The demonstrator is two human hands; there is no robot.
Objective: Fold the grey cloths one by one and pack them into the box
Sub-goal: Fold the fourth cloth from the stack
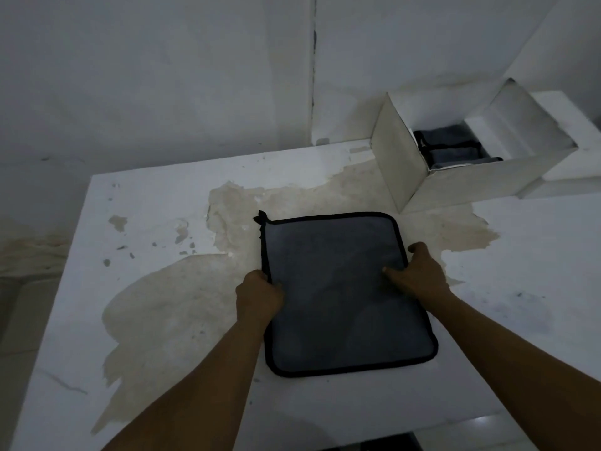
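Observation:
A grey cloth (338, 288) with black trim lies flat on the white table (162, 196), a small black loop at its far left corner. My left hand (258, 296) grips the cloth's left edge about midway along it. My right hand (414, 271) pinches the right edge, thumb on top of the cloth. The open white box (403, 167) stands at the far right of the table, and folded grey cloths (452, 149) lie inside it.
The table top has large patches of worn, peeled paint. A white wall rises behind the table. The box's flaps stick up and out to the right. The table's front edge runs just below the cloth.

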